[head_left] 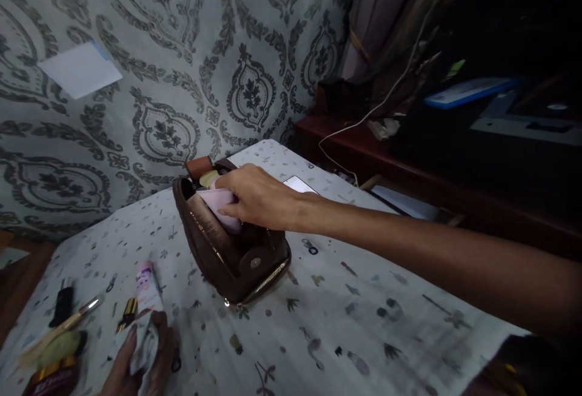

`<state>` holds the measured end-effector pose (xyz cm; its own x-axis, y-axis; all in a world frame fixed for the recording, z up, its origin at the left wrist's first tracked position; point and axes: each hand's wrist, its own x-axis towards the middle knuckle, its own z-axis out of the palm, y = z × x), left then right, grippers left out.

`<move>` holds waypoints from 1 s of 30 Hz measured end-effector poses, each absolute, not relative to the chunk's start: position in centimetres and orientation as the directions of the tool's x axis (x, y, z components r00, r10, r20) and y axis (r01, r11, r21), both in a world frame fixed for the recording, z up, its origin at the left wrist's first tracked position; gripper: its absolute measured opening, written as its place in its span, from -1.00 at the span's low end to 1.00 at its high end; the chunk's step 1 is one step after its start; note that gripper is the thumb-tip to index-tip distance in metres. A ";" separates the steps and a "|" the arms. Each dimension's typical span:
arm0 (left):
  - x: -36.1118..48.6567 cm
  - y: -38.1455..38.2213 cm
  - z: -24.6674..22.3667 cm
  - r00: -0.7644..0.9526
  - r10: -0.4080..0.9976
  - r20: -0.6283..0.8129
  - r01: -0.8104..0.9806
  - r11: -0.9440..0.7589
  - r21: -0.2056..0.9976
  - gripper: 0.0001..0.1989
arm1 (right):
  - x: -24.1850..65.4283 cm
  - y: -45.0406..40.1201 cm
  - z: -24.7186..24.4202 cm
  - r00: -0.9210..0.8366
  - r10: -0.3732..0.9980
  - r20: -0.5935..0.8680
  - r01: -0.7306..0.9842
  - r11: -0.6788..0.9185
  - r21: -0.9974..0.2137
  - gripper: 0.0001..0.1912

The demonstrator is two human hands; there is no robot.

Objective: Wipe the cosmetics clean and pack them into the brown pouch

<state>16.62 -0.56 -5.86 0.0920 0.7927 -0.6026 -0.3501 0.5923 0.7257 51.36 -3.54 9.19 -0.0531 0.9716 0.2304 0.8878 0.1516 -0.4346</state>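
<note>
Before far patterned wall point(182, 68), gripping white cloth point(146, 344) with left hand point(160, 356), and with right hand point(257, 197), inside brown bag point(200, 259), pink pouch point(217, 203): probably light, soft, best pinched by edges.

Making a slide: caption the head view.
Right hand in an open brown bag, left hand holding what looks like a cloth.
</note>
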 end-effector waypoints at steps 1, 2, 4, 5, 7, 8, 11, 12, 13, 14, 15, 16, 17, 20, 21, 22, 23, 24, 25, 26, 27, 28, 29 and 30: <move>16.9 -0.7 -5.7 0.114 0.788 -0.605 -0.353 0.601 0.717 -0.60 | 51.3 -3.2 9.3 -0.059 0.978 0.198 0.896 0.140 -0.421 -0.83; 17.3 -0.9 -5.5 0.144 0.790 -0.596 -0.355 0.603 0.714 -0.63 | 51.3 -2.8 9.4 -0.063 0.985 0.164 0.905 0.126 -0.407 -0.82; 18.1 -1.3 -5.0 0.218 0.807 -0.548 -0.348 0.589 0.729 -0.68 | 51.1 -2.2 9.8 -0.074 0.993 0.093 0.920 0.104 -0.378 -0.80; 18.5 -1.4 -4.7 0.256 0.816 -0.518 -0.336 0.577 0.744 -0.70 | 51.1 -1.9 10.0 -0.080 0.995 0.063 0.925 0.098 -0.367 -0.79; 19.0 -1.7 -4.4 0.305 0.820 -0.485 -0.311 0.567 0.763 -0.69 | 51.0 -1.3 10.4 -0.093 0.995 0.030 0.933 0.098 -0.346 -0.79; 19.1 -1.8 -4.3 0.308 0.817 -0.487 -0.305 0.570 0.763 -0.67 | 51.0 -1.1 10.7 -0.098 0.995 0.023 0.936 0.100 -0.338 -0.80; 19.0 -1.8 -4.4 0.255 0.823 -0.508 -0.331 0.568 0.753 -0.62 | 51.1 -0.4 11.3 -0.117 0.993 0.003 0.939 0.112 -0.324 -0.80; 19.0 -1.8 -4.4 0.238 0.824 -0.515 -0.338 0.567 0.751 -0.62 | 51.2 -0.2 11.4 -0.120 0.993 -0.011 0.938 0.110 -0.328 -0.80; 18.9 -1.8 -4.5 0.227 0.826 -0.516 -0.343 0.564 0.751 -0.62 | 51.2 0.0 11.4 -0.122 0.992 -0.025 0.936 0.106 -0.336 -0.80; 18.9 -1.9 -4.5 0.220 0.827 -0.518 -0.346 0.562 0.751 -0.62 | 51.2 0.1 11.4 -0.124 0.992 -0.038 0.932 0.104 -0.347 -0.80; 18.9 -1.9 -4.6 0.214 0.828 -0.518 -0.350 0.560 0.751 -0.63 | 51.3 0.2 11.3 -0.128 0.991 -0.049 0.928 0.103 -0.359 -0.80; 19.0 -1.9 -4.6 0.202 0.831 -0.518 -0.356 0.555 0.752 -0.64 | 51.2 0.3 11.2 -0.135 0.989 -0.060 0.924 0.104 -0.369 -0.81; 19.0 -2.0 -4.6 0.180 0.838 -0.515 -0.365 0.543 0.756 -0.65 | 51.2 0.3 11.1 -0.144 0.987 -0.069 0.921 0.109 -0.374 -0.81; 19.0 -2.0 -4.7 0.123 0.850 -0.512 -0.383 0.516 0.766 -0.66 | 50.7 0.4 10.8 -0.151 0.986 -0.074 0.935 0.118 -0.335 -0.81; 19.0 -2.0 -4.8 0.117 0.852 -0.511 -0.388 0.513 0.766 -0.67 | 50.5 0.4 10.8 -0.148 0.986 -0.077 0.939 0.116 -0.324 -0.80; 18.9 -1.9 -4.8 0.123 0.850 -0.513 -0.389 0.517 0.763 -0.68 | 50.4 0.4 10.8 -0.144 0.986 -0.082 0.939 0.110 -0.325 -0.78; 18.8 -1.9 -4.8 0.132 0.845 -0.518 -0.385 0.526 0.759 -0.68 | 50.2 0.4 10.9 -0.138 0.986 -0.089 0.937 0.101 -0.334 -0.77; 18.7 -1.8 -4.9 0.136 0.840 -0.525 -0.379 0.533 0.756 -0.69 | 50.1 0.4 10.9 -0.129 0.987 -0.097 0.934 0.088 -0.345 -0.76; 18.6 -1.8 -4.9 0.137 0.836 -0.532 -0.371 0.541 0.755 -0.69 | 50.0 0.4 11.0 -0.119 0.988 -0.103 0.931 0.076 -0.356 -0.75; 18.6 -1.7 -4.9 0.135 0.832 -0.538 -0.362 0.546 0.755 -0.69 | 49.9 0.3 11.1 -0.110 0.988 -0.106 0.929 0.065 -0.363 -0.75; 18.6 -1.7 -4.9 0.132 0.831 -0.541 -0.352 0.549 0.758 -0.69 | 49.9 0.3 11.2 -0.103 0.989 -0.110 0.929 0.056 -0.367 -0.75; 18.6 -1.7 -4.8 0.133 0.832 -0.539 -0.345 0.549 0.762 -0.68 | 49.9 0.2 11.2 -0.095 0.989 -0.115 0.928 0.046 -0.369 -0.75; 18.7 -1.7 -4.8 0.140 0.836 -0.530 -0.341 0.543 0.767 -0.67 | 49.9 0.2 11.3 -0.090 0.988 -0.121 0.926 0.039 -0.375 -0.75; 18.7 -1.8 -4.8 0.153 0.842 -0.518 -0.339 0.537 0.772 -0.66 | 49.9 0.2 11.3 -0.087 0.988 -0.124 0.923 0.033 -0.382 -0.75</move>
